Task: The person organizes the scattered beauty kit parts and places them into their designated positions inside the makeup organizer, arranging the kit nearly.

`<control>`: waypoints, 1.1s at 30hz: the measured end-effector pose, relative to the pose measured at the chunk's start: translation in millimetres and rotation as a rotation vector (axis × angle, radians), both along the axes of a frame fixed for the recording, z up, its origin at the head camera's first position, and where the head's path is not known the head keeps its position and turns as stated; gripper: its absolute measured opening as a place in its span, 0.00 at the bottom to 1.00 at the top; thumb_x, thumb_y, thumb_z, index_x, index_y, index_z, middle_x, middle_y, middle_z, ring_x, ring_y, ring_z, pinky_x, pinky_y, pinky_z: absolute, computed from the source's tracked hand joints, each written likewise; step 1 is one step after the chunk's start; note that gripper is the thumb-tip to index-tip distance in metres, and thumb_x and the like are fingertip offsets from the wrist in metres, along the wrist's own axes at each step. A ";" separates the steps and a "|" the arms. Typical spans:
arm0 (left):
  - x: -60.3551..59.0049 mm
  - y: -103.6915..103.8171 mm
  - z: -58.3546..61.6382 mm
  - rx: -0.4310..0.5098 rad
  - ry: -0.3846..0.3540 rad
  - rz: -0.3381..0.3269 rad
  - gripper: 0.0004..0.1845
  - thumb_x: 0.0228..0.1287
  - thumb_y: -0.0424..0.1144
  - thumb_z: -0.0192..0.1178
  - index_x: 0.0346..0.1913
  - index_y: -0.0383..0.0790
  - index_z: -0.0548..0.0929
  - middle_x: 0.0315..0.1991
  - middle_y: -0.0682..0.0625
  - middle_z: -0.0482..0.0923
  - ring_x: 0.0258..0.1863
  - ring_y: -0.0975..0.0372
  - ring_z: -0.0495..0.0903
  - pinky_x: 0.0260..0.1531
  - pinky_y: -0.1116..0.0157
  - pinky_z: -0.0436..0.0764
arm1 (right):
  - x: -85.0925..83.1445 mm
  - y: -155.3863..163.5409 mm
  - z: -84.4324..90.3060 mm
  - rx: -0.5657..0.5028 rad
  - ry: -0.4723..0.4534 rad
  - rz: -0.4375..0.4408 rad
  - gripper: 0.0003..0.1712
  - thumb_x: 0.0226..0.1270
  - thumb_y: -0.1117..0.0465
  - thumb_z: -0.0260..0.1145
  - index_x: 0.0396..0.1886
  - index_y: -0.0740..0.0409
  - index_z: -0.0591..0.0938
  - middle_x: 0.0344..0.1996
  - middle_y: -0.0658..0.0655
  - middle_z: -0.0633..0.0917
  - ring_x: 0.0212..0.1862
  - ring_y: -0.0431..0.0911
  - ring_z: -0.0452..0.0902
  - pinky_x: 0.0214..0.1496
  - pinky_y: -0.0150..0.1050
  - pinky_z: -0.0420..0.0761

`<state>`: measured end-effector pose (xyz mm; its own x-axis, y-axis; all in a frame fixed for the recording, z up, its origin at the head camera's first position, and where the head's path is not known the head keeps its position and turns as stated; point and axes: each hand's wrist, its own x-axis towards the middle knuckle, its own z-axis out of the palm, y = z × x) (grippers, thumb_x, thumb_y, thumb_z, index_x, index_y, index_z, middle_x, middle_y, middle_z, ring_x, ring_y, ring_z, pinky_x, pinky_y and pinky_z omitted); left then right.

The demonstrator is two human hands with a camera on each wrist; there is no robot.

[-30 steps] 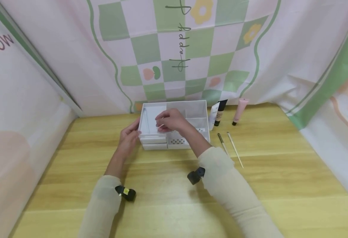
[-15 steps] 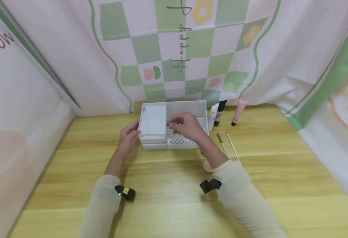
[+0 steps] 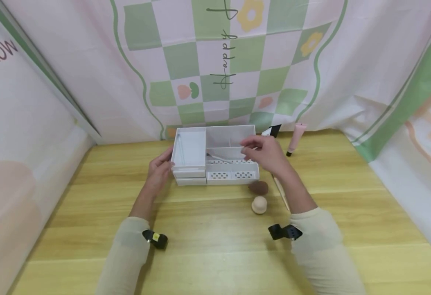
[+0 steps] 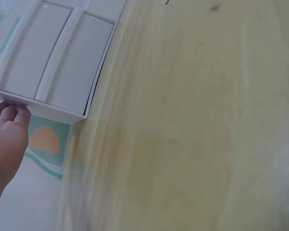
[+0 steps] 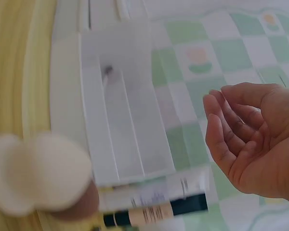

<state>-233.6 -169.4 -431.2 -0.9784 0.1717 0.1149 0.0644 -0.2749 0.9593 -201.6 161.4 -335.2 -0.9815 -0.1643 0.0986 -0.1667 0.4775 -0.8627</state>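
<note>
A white desktop organizer [image 3: 187,172] with two small drawers stands against the curtain. My left hand [image 3: 159,174] touches its left side, fingers along the wall and thumb at the front corner. In the left wrist view, those fingertips [image 4: 22,113] meet the side wall. My right hand [image 3: 268,153] hovers over the organizer's right end, holding nothing, its fingers loosely bent. A makeup brush [image 3: 220,158] with a dark tip lies in the middle right compartment. In the right wrist view, the hand [image 5: 255,139] is apart from everything.
A brown makeup sponge [image 3: 258,188] and a beige one [image 3: 259,205] sit before the organizer's right corner. Another brush [image 3: 281,192] lies beside them, partly behind my right arm. White [image 5: 154,192] and black-and-beige [image 5: 151,213] tubes stand right of the organizer; a pink tube [image 3: 296,138] is farther right.
My right hand has moved right from over the left tray, across the middle compartment, to the organizer's right end. The brush in that compartment has come into view. My left hand has stayed put.
</note>
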 end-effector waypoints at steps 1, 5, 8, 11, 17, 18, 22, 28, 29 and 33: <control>-0.1 -0.2 -0.1 0.000 -0.001 0.000 0.34 0.66 0.21 0.43 0.76 0.24 0.55 0.81 0.36 0.51 0.82 0.49 0.51 0.67 0.76 0.75 | 1.6 6.6 0.2 -0.011 -0.004 -0.010 0.16 0.71 0.65 0.64 0.54 0.70 0.83 0.43 0.71 0.88 0.31 0.36 0.85 0.37 0.25 0.86; -0.1 0.3 0.1 -0.001 -0.006 0.002 0.34 0.66 0.22 0.43 0.77 0.26 0.56 0.81 0.37 0.52 0.82 0.50 0.52 0.70 0.74 0.73 | 9.5 31.5 0.8 -0.038 -0.031 -0.065 0.17 0.71 0.65 0.64 0.54 0.72 0.82 0.41 0.62 0.89 0.32 0.32 0.85 0.38 0.25 0.88; 0.4 0.9 0.5 -0.011 -0.004 0.006 0.34 0.66 0.22 0.44 0.77 0.27 0.57 0.81 0.38 0.53 0.82 0.51 0.53 0.75 0.69 0.69 | 14.8 49.6 -2.7 -0.018 -0.056 -0.103 0.18 0.72 0.64 0.63 0.55 0.72 0.81 0.41 0.58 0.88 0.32 0.31 0.84 0.39 0.24 0.88; 0.9 0.3 0.7 -0.015 0.005 0.005 0.34 0.66 0.22 0.43 0.77 0.26 0.56 0.82 0.38 0.52 0.83 0.50 0.51 0.79 0.62 0.62 | 18.5 66.3 -10.1 0.027 -0.094 -0.130 0.18 0.73 0.64 0.62 0.57 0.72 0.80 0.42 0.57 0.89 0.34 0.31 0.84 0.40 0.24 0.88; 2.3 -0.5 0.0 0.010 0.009 -0.003 0.34 0.66 0.20 0.41 0.76 0.23 0.54 0.81 0.35 0.50 0.83 0.48 0.49 0.76 0.67 0.68 | 23.2 93.3 -27.4 0.053 -0.158 -0.156 0.21 0.75 0.63 0.60 0.60 0.74 0.78 0.44 0.57 0.89 0.34 0.29 0.84 0.41 0.23 0.88; 2.5 -0.3 -0.1 0.014 0.008 -0.005 0.34 0.66 0.19 0.41 0.76 0.23 0.54 0.81 0.35 0.49 0.83 0.47 0.49 0.74 0.70 0.70 | 24.2 97.0 -29.7 0.057 -0.166 -0.160 0.21 0.75 0.63 0.60 0.60 0.74 0.78 0.45 0.58 0.89 0.34 0.29 0.84 0.41 0.23 0.88; 3.7 1.0 0.0 0.031 0.005 -0.008 0.34 0.65 0.19 0.41 0.76 0.23 0.54 0.81 0.35 0.50 0.83 0.48 0.49 0.71 0.72 0.72 | 27.1 109.1 -38.7 0.070 -0.209 -0.171 0.22 0.75 0.65 0.59 0.62 0.75 0.76 0.47 0.63 0.89 0.34 0.30 0.83 0.42 0.24 0.88; 5.1 1.4 1.8 0.020 -0.005 0.002 0.34 0.66 0.19 0.41 0.76 0.24 0.54 0.82 0.36 0.50 0.83 0.49 0.49 0.76 0.66 0.65 | 26.5 122.0 -55.3 0.094 -0.308 -0.164 0.25 0.74 0.65 0.61 0.64 0.77 0.73 0.53 0.75 0.84 0.36 0.34 0.85 0.46 0.32 0.91; 5.2 1.4 1.9 0.019 -0.006 0.002 0.34 0.66 0.19 0.41 0.76 0.24 0.54 0.82 0.36 0.50 0.83 0.49 0.49 0.76 0.65 0.65 | 26.1 123.7 -58.4 0.097 -0.327 -0.163 0.25 0.73 0.65 0.61 0.64 0.77 0.73 0.53 0.75 0.84 0.36 0.35 0.85 0.46 0.32 0.91; 5.6 1.7 1.1 0.017 -0.015 0.011 0.34 0.66 0.20 0.41 0.76 0.25 0.54 0.82 0.37 0.50 0.83 0.50 0.50 0.77 0.64 0.64 | 25.6 129.8 -72.2 0.113 -0.388 -0.161 0.25 0.72 0.65 0.62 0.62 0.78 0.74 0.50 0.72 0.86 0.36 0.37 0.85 0.44 0.33 0.91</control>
<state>-228.0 -167.8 -430.1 -0.9818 0.1594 0.1033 0.0533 -0.2907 0.9553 -176.0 291.2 -407.5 -0.9563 0.0055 -0.2924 0.2441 0.5658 -0.7876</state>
